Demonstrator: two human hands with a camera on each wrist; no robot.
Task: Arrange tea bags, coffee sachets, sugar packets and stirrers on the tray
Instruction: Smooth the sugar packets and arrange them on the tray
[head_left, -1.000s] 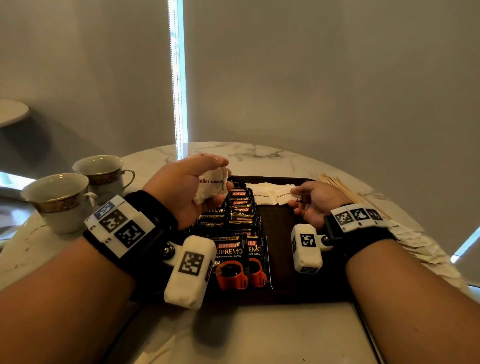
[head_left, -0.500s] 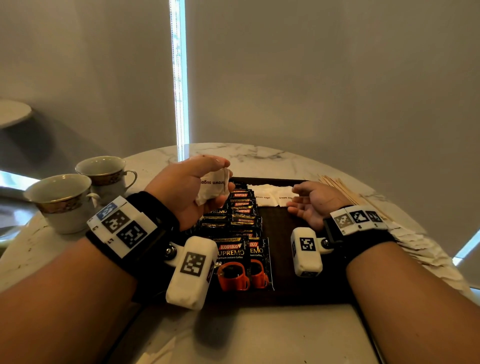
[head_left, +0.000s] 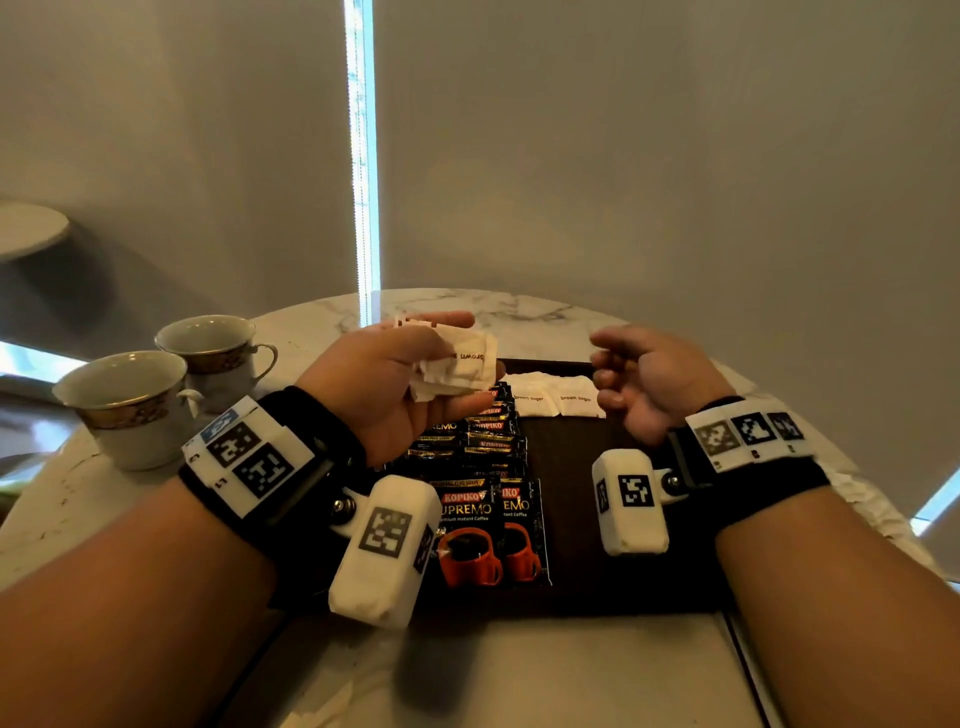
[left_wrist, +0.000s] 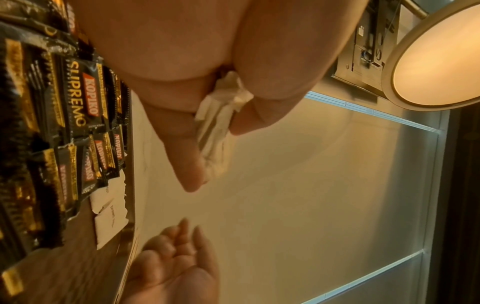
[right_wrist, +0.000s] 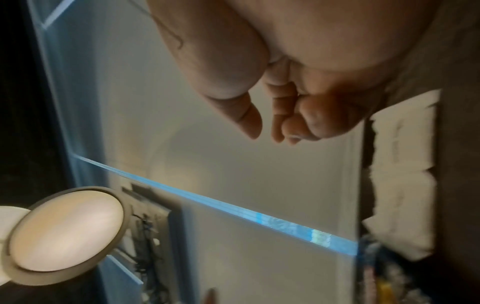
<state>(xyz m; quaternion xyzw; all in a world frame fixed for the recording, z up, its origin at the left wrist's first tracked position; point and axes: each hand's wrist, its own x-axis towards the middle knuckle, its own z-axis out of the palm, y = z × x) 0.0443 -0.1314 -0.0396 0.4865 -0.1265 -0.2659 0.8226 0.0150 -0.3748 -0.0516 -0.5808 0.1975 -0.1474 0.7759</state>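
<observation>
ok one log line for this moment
left hand: holds sugar packets | right hand: empty, above tray | tray: coffee sachets

tray (head_left: 571, 592) as landmark: its right half is bare dark wood, open to a reach from the near edge. coffee sachets (head_left: 483, 467) fill its left half; two sugar packets (head_left: 556, 402) line its far edge. two cups (head_left: 156, 395) stand left of it on the table, well apart.
</observation>
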